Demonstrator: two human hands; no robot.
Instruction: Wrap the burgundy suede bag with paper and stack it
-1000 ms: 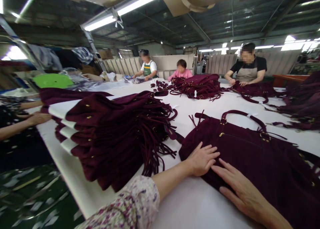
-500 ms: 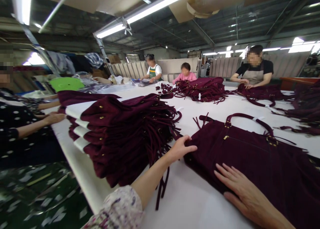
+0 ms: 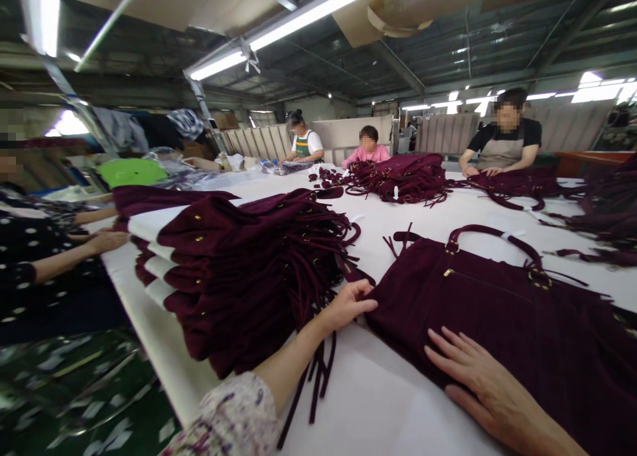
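A dark burgundy handbag [image 3: 478, 297] lies flat on the white table to the right, its looped handle pointing away from me and a small gold zip pull on its panel. My right hand [image 3: 478, 376] rests flat on the bag's near part, fingers spread. At the bag's left corner is my left hand [image 3: 346, 305], thumb and forefinger apart; its other fingers are partly hidden. Left of it rises a stack of burgundy bags [image 3: 239, 270], with white sheets [image 3: 158, 251] showing at their ends and fringe-like straps hanging toward my left forearm.
More burgundy bags [image 3: 398, 176] are heaped across the table [image 3: 368, 389], and others [image 3: 592, 207] lie at the right. Several people work around it; one in a polka-dot sleeve reaches a hand [image 3: 107, 241] toward the stack from the left. Scraps litter the green floor [image 3: 89, 389].
My left hand has moved slightly left and down along the bag's corner, toward the stack. Loose straps now hang lower beside my left forearm. My right hand stays on the bag.
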